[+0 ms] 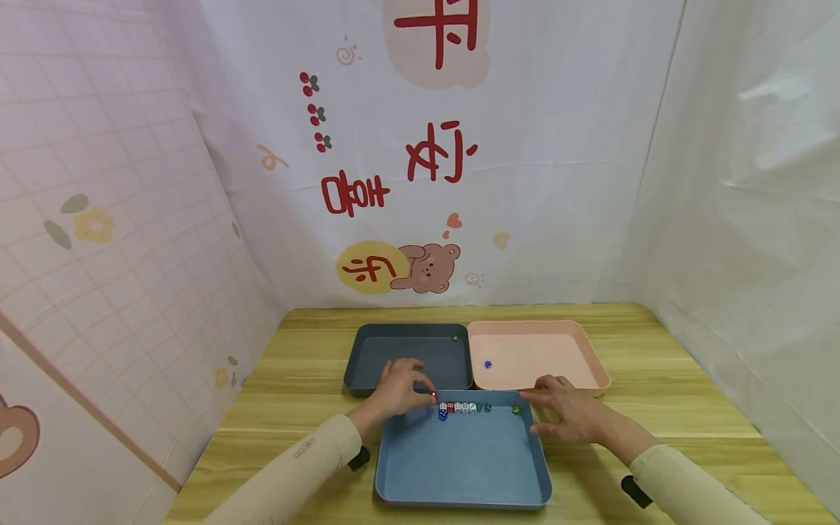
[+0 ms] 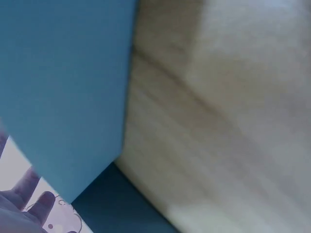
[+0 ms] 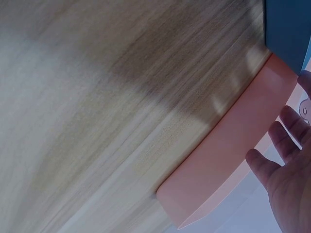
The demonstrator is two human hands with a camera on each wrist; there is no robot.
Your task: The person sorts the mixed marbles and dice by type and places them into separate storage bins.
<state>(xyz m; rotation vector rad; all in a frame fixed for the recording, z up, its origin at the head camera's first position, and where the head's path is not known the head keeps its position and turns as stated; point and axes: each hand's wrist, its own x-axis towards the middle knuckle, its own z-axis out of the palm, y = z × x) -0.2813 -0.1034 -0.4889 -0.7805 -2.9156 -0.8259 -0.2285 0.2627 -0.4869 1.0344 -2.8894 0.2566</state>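
My left hand point(image 1: 397, 388) pinches a small red die point(image 1: 434, 397) between thumb and index finger, over the top left of the blue tray point(image 1: 466, 467). Beside it, a row of white, red and green dice point(image 1: 457, 407) runs along that tray's far side. Just below the row's left end lies a blue die point(image 1: 442, 415). A lone green die point(image 1: 515, 410) sits near the far right corner. My right hand point(image 1: 569, 414) lies by the tray's right rim, fingers extended and holding nothing. The right wrist view shows its fingers point(image 3: 283, 138) spread near the pink tray's wall.
Behind the blue tray stand a dark grey tray point(image 1: 407, 364) with one green die point(image 1: 455, 337) and a pink tray point(image 1: 545, 357) with one blue die point(image 1: 488, 364). All rest on a wooden table point(image 1: 289, 379), with printed cloth point(image 1: 558, 182) hanging behind.
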